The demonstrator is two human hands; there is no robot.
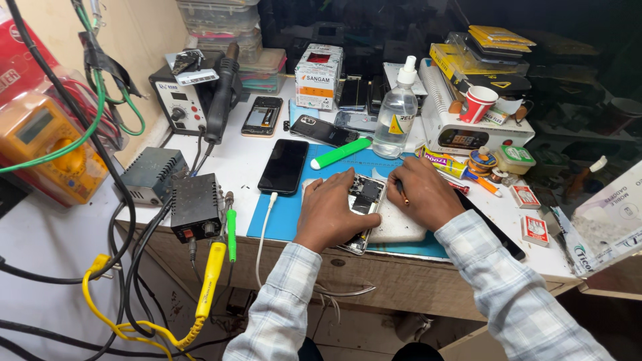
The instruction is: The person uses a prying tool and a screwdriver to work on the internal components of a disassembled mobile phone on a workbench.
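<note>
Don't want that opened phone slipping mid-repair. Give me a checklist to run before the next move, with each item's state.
1. Opened phone held steady: ok, left hand lies flat on it.
2. Phone rests on white pad over the blue mat: ok.
3. Tool gripped: ok, right hand holds a thin orange-tipped tool; its tip is hidden.
4. Black phone apart from the work: ok, it lies left of the hands.
5. White cable away from the phone: ok, beside the left wrist.
6. Loose screws accounted for: cannot tell.
</note>
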